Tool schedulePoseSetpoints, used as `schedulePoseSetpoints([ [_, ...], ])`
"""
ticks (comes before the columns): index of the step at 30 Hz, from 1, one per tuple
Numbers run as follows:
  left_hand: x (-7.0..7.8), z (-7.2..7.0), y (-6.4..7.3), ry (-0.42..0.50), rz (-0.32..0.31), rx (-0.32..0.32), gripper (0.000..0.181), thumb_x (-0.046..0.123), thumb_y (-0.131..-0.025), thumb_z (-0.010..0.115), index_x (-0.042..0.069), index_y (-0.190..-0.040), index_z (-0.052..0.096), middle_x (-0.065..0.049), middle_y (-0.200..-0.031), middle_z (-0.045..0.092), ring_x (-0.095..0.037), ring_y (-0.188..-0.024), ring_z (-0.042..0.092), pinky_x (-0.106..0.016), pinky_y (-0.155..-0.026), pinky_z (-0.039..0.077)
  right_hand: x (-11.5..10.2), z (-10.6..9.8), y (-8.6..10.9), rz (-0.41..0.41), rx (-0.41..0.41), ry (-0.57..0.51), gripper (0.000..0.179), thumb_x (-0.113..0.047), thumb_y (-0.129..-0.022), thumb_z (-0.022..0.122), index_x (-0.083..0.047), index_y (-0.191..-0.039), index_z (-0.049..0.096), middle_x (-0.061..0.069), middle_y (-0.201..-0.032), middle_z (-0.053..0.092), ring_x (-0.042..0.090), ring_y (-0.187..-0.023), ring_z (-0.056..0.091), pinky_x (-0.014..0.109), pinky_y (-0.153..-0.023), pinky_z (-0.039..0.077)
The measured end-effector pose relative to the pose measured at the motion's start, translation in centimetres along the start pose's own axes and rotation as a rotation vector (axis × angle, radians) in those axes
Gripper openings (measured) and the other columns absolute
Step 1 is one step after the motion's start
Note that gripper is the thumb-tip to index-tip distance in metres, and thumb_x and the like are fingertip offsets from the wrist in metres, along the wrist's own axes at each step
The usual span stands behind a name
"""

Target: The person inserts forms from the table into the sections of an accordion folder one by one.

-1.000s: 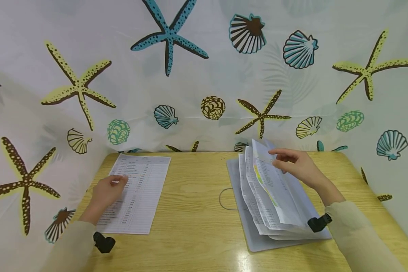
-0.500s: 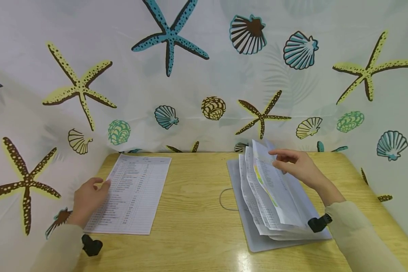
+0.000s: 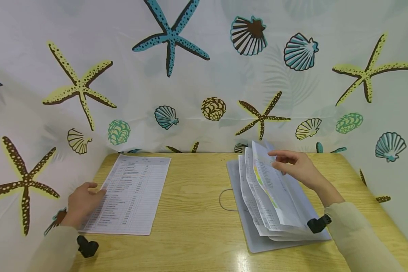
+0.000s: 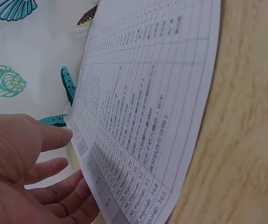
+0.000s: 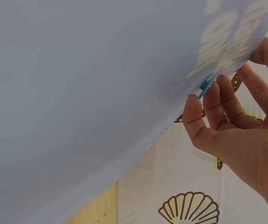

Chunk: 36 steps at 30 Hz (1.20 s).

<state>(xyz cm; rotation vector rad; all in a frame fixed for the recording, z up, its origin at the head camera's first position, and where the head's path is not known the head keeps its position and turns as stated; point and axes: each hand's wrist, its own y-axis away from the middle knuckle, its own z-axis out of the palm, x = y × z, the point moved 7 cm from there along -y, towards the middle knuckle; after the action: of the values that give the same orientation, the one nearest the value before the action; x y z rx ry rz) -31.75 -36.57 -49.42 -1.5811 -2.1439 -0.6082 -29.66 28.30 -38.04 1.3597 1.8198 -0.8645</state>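
Head view is showing both bare hands over a light wood-grain table (image 3: pixel 193 215), each with paper beside it. The left hand (image 3: pixel 84 202) is lying at the near-left edge of a printed list sheet (image 3: pixel 136 192), its thumb tip coming over the margin and its fingers parting loosely; it is relaxed, not grasping. In the left wrist view that sheet is running along just past the fingertips, its ruled rows and printed columns stretching away from the hand; the smallest text is blurring.

The right hand (image 3: pixel 297 168) is holding up the raised page (image 3: pixel 283 204) above a grey-blue document folder (image 3: pixel 258 243), thumb and forefinger pinching at the page's edge while the other fingers are curling. How many sheets it is pinching I cannot tell. Further white pages are fanning out on the left of that hand, and yellow and green bands are marking one of them. Below them the folder is lying flat on the table, a thin grey loop (image 3: pixel 226 204) sticking out on the side facing the left hand.

Behind each hand a pale sleeve is covering the forearm, and a small black camera (image 3: pixel 87 246) is sitting at each wrist. Beyond both hands a white cloth (image 3: pixel 197 83) is hanging, printed with starfish and seashells.
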Motion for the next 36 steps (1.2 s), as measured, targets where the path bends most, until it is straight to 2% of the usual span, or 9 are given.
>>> schedulePoseSetpoints([
  [3,-0.3,0.2,-0.1,0.000,-0.006,-0.017,0.060,0.030,-0.104,0.055,-0.014,-0.143,0.048,-0.042,-0.132,0.059,-0.053,-0.111,0.062,-0.056,-0.085,0.053,0.0,0.0,0.0,0.001,0.001,0.000,0.043,-0.022,-0.103,0.070,-0.004,-0.141,0.064,0.004,-0.106,0.064,0.015,-0.087,0.061,0.035,-0.073,0.058],
  [9,-0.6,0.5,0.2,0.049,-0.053,-0.065,0.058,0.034,-0.104,0.057,-0.012,-0.140,0.052,-0.040,-0.131,0.059,-0.047,-0.106,0.063,-0.046,-0.077,0.054,0.1,0.2,0.0,-0.004,-0.003,-0.003,0.042,-0.021,-0.103,0.069,-0.004,-0.141,0.065,0.003,-0.106,0.065,0.017,-0.087,0.062,0.036,-0.073,0.058],
  [14,-0.5,0.5,0.2,-0.002,0.007,-0.080,0.049,0.027,-0.103,0.057,-0.013,-0.130,0.060,-0.037,-0.121,0.065,-0.045,-0.099,0.066,-0.040,-0.071,0.053,0.0,0.1,0.1,-0.003,-0.001,-0.003,0.040,-0.022,-0.103,0.069,-0.006,-0.140,0.066,0.002,-0.106,0.065,0.018,-0.087,0.062,0.035,-0.073,0.058],
  [18,-0.5,0.7,0.3,-0.015,0.042,-0.101,0.043,0.021,-0.101,0.057,-0.014,-0.126,0.062,-0.034,-0.112,0.068,-0.038,-0.090,0.068,-0.034,-0.065,0.051,0.0,0.1,0.1,0.000,0.000,0.005,0.039,-0.022,-0.103,0.070,-0.009,-0.139,0.067,0.003,-0.106,0.065,0.020,-0.087,0.062,0.034,-0.073,0.058],
  [24,-0.2,1.1,0.6,0.060,0.015,-0.148,0.048,0.021,-0.100,0.053,-0.017,-0.129,0.057,-0.031,-0.108,0.066,-0.025,-0.075,0.065,-0.032,-0.060,0.057,-0.1,0.1,0.1,0.004,-0.004,0.001,0.039,-0.023,-0.103,0.070,-0.009,-0.140,0.067,0.005,-0.106,0.065,0.023,-0.087,0.062,0.034,-0.074,0.058],
  [29,0.5,1.7,0.8,0.111,0.025,-0.223,0.058,0.028,-0.102,0.048,-0.019,-0.136,0.052,-0.027,-0.109,0.067,-0.020,-0.078,0.067,-0.033,-0.063,0.060,0.0,0.1,0.1,0.001,-0.004,-0.002,0.039,-0.023,-0.103,0.070,-0.009,-0.140,0.067,0.004,-0.106,0.065,0.023,-0.089,0.062,0.034,-0.073,0.058],
  [33,0.9,2.2,0.7,0.162,0.015,-0.248,0.061,0.031,-0.104,0.049,-0.019,-0.138,0.051,-0.025,-0.107,0.069,-0.017,-0.079,0.067,-0.031,-0.064,0.059,0.0,0.1,0.1,-0.005,-0.003,-0.001,0.039,-0.022,-0.103,0.069,-0.008,-0.140,0.066,0.003,-0.106,0.065,0.023,-0.088,0.062,0.034,-0.073,0.057],
  [36,1.2,2.6,0.7,0.194,0.008,-0.259,0.062,0.032,-0.106,0.052,-0.018,-0.142,0.049,-0.028,-0.114,0.069,-0.015,-0.081,0.067,-0.029,-0.066,0.059,0.0,0.1,0.1,-0.007,-0.002,-0.001,0.040,-0.022,-0.104,0.069,-0.008,-0.140,0.066,0.004,-0.106,0.064,0.024,-0.087,0.062,0.034,-0.073,0.057],
])
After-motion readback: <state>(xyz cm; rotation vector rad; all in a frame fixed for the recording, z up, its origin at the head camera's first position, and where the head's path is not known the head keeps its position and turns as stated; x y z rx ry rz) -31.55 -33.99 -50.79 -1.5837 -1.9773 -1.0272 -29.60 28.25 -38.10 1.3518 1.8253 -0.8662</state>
